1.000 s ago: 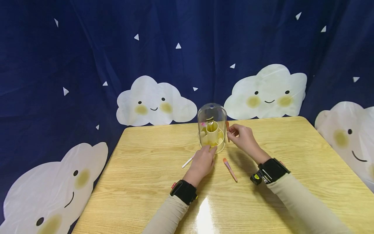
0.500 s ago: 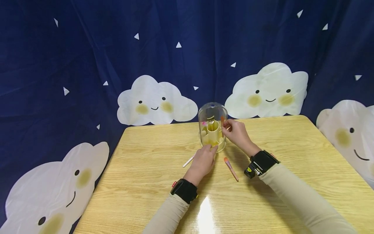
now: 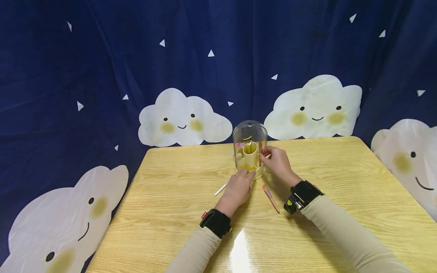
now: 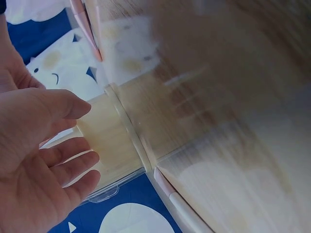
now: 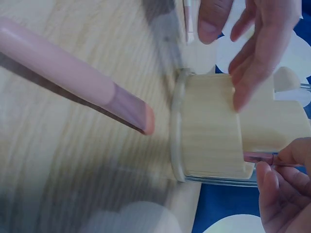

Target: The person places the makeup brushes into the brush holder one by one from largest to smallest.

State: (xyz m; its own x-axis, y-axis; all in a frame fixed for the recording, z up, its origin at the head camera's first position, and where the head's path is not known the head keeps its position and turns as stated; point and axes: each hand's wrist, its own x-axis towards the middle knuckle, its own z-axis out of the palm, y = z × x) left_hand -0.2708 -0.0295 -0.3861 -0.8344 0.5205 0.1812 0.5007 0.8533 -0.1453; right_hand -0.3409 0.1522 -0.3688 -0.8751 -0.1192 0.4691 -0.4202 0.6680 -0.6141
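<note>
A cream makeup brush organizer (image 3: 250,161) with a clear domed cover (image 3: 250,127) stands near the table's back edge. My left hand (image 3: 237,189) rests its fingers on the organizer's front rim; in the left wrist view its thumb (image 4: 75,107) lies apart from the fingers. On the right side, my right hand (image 3: 278,161) pinches a slim reddish-brown makeup brush (image 3: 260,147) upright between thumb and fingers. The right wrist view shows that brush's lower end (image 5: 257,157) entering the organizer behind its front wall.
A pink makeup brush (image 3: 271,199) with an orange tip lies on the wooden table (image 3: 170,212) in front of the organizer. Beside my left hand lies a white-handled brush (image 3: 221,189), partly covered. A dark blue curtain (image 3: 191,22) with cloud shapes hangs behind the table.
My right hand has moved left with the brush, from beside the organizer to its right compartment, and the brush now sits lower than half a second ago. The left hand stays on the rim.
</note>
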